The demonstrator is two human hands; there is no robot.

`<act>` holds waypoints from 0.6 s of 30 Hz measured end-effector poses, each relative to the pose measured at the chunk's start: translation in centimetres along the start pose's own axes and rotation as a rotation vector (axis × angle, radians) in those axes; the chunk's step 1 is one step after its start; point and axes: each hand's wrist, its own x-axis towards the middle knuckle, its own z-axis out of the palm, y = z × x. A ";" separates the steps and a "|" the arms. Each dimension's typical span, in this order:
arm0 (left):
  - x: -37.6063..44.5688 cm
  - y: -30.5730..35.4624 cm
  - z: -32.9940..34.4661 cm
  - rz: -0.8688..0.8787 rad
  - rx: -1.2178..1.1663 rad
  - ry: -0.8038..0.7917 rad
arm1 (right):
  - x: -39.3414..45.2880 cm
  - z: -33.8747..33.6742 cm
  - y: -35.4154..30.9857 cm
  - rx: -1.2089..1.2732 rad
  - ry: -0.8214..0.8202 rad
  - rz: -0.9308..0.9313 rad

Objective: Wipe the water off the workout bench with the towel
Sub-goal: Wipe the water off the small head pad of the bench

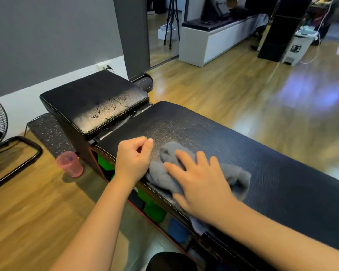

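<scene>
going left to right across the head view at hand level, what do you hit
pink cup on the floor → left hand, fingers curled, at the edge of the bench pad → grey towel → right hand laid flat on the towel → bare black bench pad
</scene>
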 end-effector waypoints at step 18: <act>1.0 -1.7 -0.6 -0.063 0.093 -0.102 | 14.4 5.5 9.1 0.041 0.017 0.453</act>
